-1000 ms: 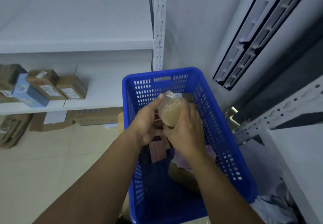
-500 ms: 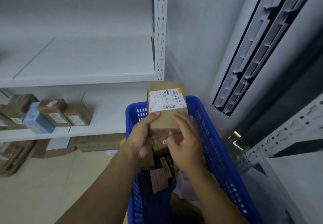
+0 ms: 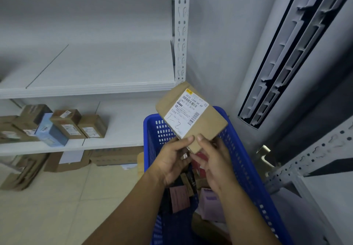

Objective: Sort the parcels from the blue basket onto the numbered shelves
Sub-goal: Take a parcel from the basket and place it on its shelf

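Both your left hand (image 3: 171, 161) and right hand (image 3: 214, 161) pinch the parcel (image 3: 208, 127) over the blue basket (image 3: 246, 166); label (image 3: 183, 115) reads 1-2, probably shelve there next.

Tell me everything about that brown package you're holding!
The brown parcel is a flat, rectangular packet that looks like kraft paper or thin cardboard. A white shipping label covers much of its face, with barcodes, printed numbers and a handwritten "1-2". It is tilted, with one corner pointing down, and sits in the air above the blue basket. The left hand and right hand pinch that lower corner, thumbs on the front. Nothing else touches it.
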